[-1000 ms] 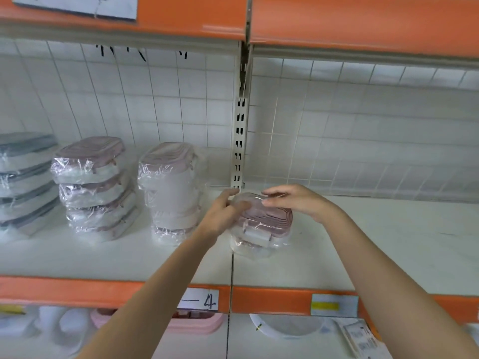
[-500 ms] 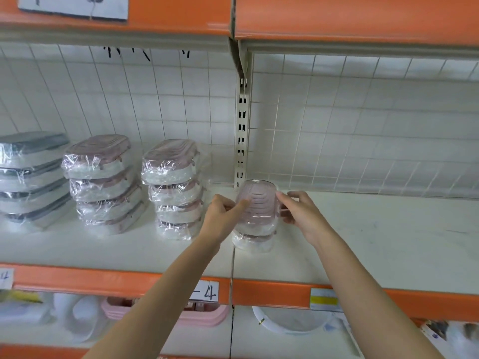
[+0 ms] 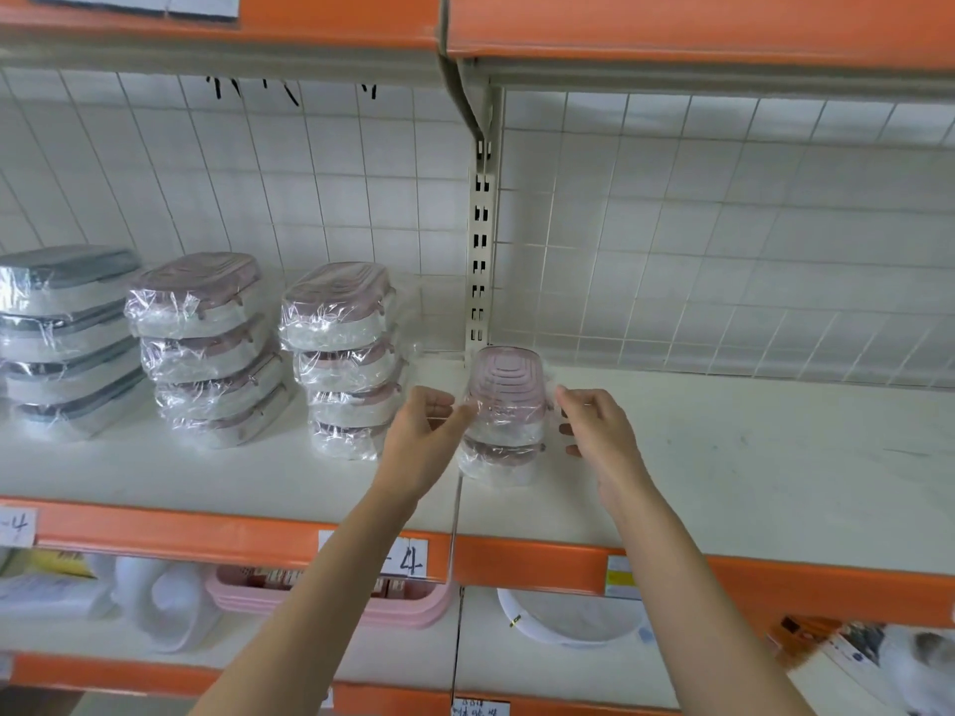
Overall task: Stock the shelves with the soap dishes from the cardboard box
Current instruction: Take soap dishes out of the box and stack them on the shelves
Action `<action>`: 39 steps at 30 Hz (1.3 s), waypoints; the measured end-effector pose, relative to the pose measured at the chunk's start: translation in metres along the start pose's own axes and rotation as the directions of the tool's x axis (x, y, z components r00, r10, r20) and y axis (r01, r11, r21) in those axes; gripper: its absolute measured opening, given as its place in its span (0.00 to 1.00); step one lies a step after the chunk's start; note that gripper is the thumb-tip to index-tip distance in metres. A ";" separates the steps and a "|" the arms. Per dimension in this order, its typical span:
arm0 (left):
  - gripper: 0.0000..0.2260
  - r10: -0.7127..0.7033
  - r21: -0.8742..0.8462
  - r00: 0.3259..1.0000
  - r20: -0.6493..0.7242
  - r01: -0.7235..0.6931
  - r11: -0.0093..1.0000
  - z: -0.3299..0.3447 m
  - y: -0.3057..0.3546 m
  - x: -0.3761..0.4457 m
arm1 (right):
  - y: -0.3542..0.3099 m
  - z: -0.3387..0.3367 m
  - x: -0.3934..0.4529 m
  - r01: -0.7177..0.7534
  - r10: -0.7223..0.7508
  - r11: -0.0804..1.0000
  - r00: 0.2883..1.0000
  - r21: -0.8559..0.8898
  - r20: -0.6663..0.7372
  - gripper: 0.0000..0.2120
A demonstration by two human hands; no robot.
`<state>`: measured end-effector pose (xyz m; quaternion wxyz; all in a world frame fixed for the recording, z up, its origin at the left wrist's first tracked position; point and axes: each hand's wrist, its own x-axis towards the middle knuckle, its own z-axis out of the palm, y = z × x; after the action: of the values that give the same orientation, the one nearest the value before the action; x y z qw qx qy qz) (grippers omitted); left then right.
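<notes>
Pink-topped dish [image 3: 507,390] in clear wrap, set on a second dish [image 3: 500,459] on the white shelf [image 3: 723,483], just right of the upright [image 3: 480,250]. Left hand [image 3: 424,436] and right hand [image 3: 594,431] at its sides, fingers loosely curled; contact with the wrap likely, grip hard to tell. Left along the shelf: two pink stacks [image 3: 341,354], one grey stack [image 3: 62,333], all wrapped. Below, a pink basket [image 3: 413,609] with small boxes inside.

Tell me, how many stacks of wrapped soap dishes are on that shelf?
4: a grey stack at far left, two pink stacks beside it, and a short new stack between the hands. More may lie beyond the left edge.
</notes>
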<state>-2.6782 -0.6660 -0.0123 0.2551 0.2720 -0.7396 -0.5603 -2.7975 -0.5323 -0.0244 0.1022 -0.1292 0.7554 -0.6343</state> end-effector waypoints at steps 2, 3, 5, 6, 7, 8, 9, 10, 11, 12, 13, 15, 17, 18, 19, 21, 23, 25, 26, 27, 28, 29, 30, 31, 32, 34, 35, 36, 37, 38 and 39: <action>0.07 0.016 -0.043 1.000 -0.020 -0.016 0.999 -0.007 -0.001 -0.015 | 0.003 -0.005 -0.014 -0.003 0.003 0.996 1.000 0.094 -0.005 0.06; 0.06 0.024 -0.054 0.999 -0.023 -0.025 0.998 -0.011 -0.002 -0.021 | 0.004 -0.008 -0.021 -0.012 0.012 0.989 1.000 0.145 -0.002 0.06; 0.05 0.043 -0.081 0.998 -0.042 -0.046 0.996 -0.017 -0.003 -0.037 | 0.007 -0.014 -0.036 -0.018 0.017 0.975 1.000 0.222 0.005 0.05; 0.05 0.055 -0.103 0.996 -0.065 -0.062 0.993 -0.020 -0.003 -0.045 | 0.007 -0.017 -0.043 -0.013 0.011 0.968 1.000 0.251 0.011 0.05; 0.06 0.067 -0.119 0.993 -0.098 -0.078 0.990 -0.023 -0.005 -0.052 | 0.008 -0.019 -0.051 -0.007 0.002 0.961 1.000 0.275 0.018 0.04; 0.07 0.075 -0.130 0.988 -0.133 -0.092 0.987 -0.026 -0.007 -0.061 | 0.009 -0.021 -0.058 0.000 -0.008 0.956 1.000 0.294 0.025 0.04; 0.07 0.080 -0.138 0.982 -0.169 -0.104 0.985 -0.029 -0.010 -0.069 | 0.011 -0.023 -0.066 0.011 -0.023 0.951 0.999 0.309 0.035 0.04; 0.06 0.082 -0.145 0.976 -0.201 -0.113 0.983 -0.031 -0.013 -0.077 | 0.013 -0.023 -0.073 0.026 -0.045 0.946 0.998 0.323 0.050 0.04; 0.04 0.080 -0.147 0.969 -0.236 -0.117 0.982 -0.034 -0.017 -0.086 | 0.014 -0.023 -0.081 0.046 -0.074 0.940 0.995 0.337 0.071 0.04; 0.02 0.066 -0.139 0.959 -0.275 -0.108 0.984 -0.038 -0.021 -0.094 | 0.016 -0.021 -0.088 0.063 -0.103 0.935 0.990 0.349 0.096 0.04; 0.02 0.047 -0.127 0.947 -0.317 -0.092 0.988 -0.043 -0.026 -0.101 | 0.017 -0.017 -0.096 0.075 -0.129 0.930 0.984 0.361 0.127 0.06; 0.01 0.005 -0.098 0.922 -0.387 -0.046 0.994 -0.054 -0.037 -0.118 | 0.022 -0.006 -0.109 0.062 -0.156 0.919 0.964 0.389 0.215 0.09; 0.03 -0.038 -0.055 0.893 -0.449 0.015 0.998 -0.067 -0.048 -0.137 | 0.029 0.011 -0.123 0.033 -0.171 0.916 0.933 0.400 0.315 0.09; 0.03 -0.058 -0.029 0.876 -0.478 0.051 0.998 -0.075 -0.053 -0.147 | 0.033 0.021 -0.130 0.021 -0.173 0.922 0.916 0.386 0.363 0.10; 0.03 -0.079 -0.002 0.858 -0.508 0.091 0.996 -0.084 -0.059 -0.158 | 0.038 0.032 -0.136 0.004 -0.163 0.932 0.897 0.363 0.410 0.11; 0.04 -0.139 0.013 0.809 -0.571 0.179 0.984 -0.104 -0.069 -0.180 | 0.047 0.057 -0.148 -0.042 -0.121 0.953 0.855 0.301 0.504 0.11; 0.05 -0.194 -0.007 0.752 -0.630 0.244 0.970 -0.127 -0.079 -0.203 | 0.059 0.084 -0.161 -0.076 -0.073 0.972 0.798 0.221 0.598 0.09; 0.06 -0.222 -0.026 0.690 -0.689 0.283 0.959 -0.151 -0.088 -0.228 | 0.069 0.112 -0.175 -0.129 -0.008 0.980 0.742 0.154 0.670 0.07; 0.05 -0.234 -0.043 0.654 -0.719 0.294 0.955 -0.165 -0.093 -0.242 | 0.072 0.126 -0.183 -0.154 0.023 0.980 0.716 0.125 0.697 0.07; 0.04 -0.248 -0.067 0.615 -0.749 0.301 0.951 -0.179 -0.099 -0.254 | 0.074 0.140 -0.192 -0.168 0.045 0.980 0.694 0.101 0.719 0.08; 0.04 -0.261 -0.095 0.572 -0.778 0.303 0.948 -0.195 -0.105 -0.267 | 0.074 0.155 -0.203 -0.172 0.056 0.982 0.672 0.081 0.738 0.08; 0.03 -0.272 -0.122 0.533 -0.801 0.300 0.946 -0.212 -0.112 -0.281 | 0.073 0.171 -0.215 -0.168 0.061 0.984 0.651 0.066 0.756 0.08; 0.04 -0.279 -0.140 0.502 -0.819 0.296 0.945 -0.229 -0.118 -0.294 | 0.071 0.189 -0.228 -0.161 0.058 0.985 0.632 0.057 0.773 0.08; 0.04 -0.283 -0.150 0.474 -0.834 0.299 0.942 -0.247 -0.124 -0.307 | 0.067 0.207 -0.244 -0.156 0.052 0.986 0.613 0.056 0.789 0.08; 0.03 -0.288 -0.161 0.447 -0.847 0.302 0.940 -0.266 -0.128 -0.320 | 0.063 0.226 -0.261 -0.151 0.046 0.987 0.592 0.055 0.805 0.07; 0.03 -0.293 -0.187 0.384 -0.876 0.290 0.939 -0.302 -0.136 -0.345 | 0.053 0.263 -0.299 -0.116 0.019 0.992 0.536 0.051 0.844 0.07; 0.03 -0.297 -0.206 0.347 -0.890 0.276 0.939 -0.319 -0.139 -0.356 | 0.047 0.281 -0.319 -0.091 0.000 0.995 0.500 0.052 0.866 0.07; 0.03 -0.304 -0.228 0.307 -0.902 0.259 0.939 -0.337 -0.143 -0.368 | 0.042 0.298 -0.339 -0.071 -0.015 0.996 0.464 0.054 0.885 0.07; 0.03 -0.313 -0.249 0.270 -0.911 0.245 0.937 -0.355 -0.147 -0.379 | 0.036 0.315 -0.359 -0.057 -0.026 0.997 0.435 0.056 0.900 0.07; 0.04 -0.322 -0.265 0.241 -0.916 0.238 0.934 -0.372 -0.149 -0.389 | 0.029 0.332 -0.378 -0.046 -0.037 0.997 0.410 0.061 0.911 0.07; 0.04 -0.327 -0.274 0.222 -0.919 0.235 0.932 -0.390 -0.152 -0.398 | 0.023 0.347 -0.395 -0.041 -0.051 0.997 0.389 0.072 0.920 0.07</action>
<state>-2.1072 -0.6949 -0.0943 0.5504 0.6702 -0.3548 -0.3492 -2.3148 -0.7241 -0.1111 0.5061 -0.4560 0.5455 -0.4883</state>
